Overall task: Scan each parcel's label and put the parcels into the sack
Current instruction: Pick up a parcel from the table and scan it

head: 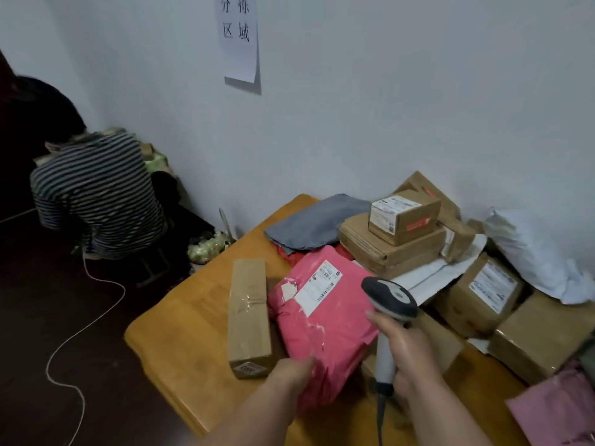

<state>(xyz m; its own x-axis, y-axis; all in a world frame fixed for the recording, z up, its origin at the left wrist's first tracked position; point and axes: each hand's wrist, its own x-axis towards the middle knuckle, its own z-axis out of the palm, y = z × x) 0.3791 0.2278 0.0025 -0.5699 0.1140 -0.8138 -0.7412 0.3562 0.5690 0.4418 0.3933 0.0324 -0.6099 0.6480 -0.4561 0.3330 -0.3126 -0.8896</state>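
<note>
Left hand: the left hand (291, 370) holds the near end of the pink bag (322, 320), thumb on top, fingers hidden under it.
Right hand: the right hand (404, 349) is wrapped round the handle of the scanner (388, 304).
Scanner: its dark head sits above the right hand and points at the pink bag. Its cord hangs down below the hand.
Pink bag: it lies on the tabletop (180, 329) between the two hands and runs away from them. Its white label (318, 289) faces up, at the far end, just left of the scanner head.
Long box (248, 317): it lies right beside the pink bag, past the left hand, touching the bag's left side.
Other parcels: a gray bag (315, 220) lies far past the hands. A pile of brown boxes (404, 233) and a white bag (531, 249) sit behind and to the right of the right hand.
Sack: I cannot see it.
Person (96, 194): someone in a striped top sits far off to the left of the left hand, back turned.
</note>
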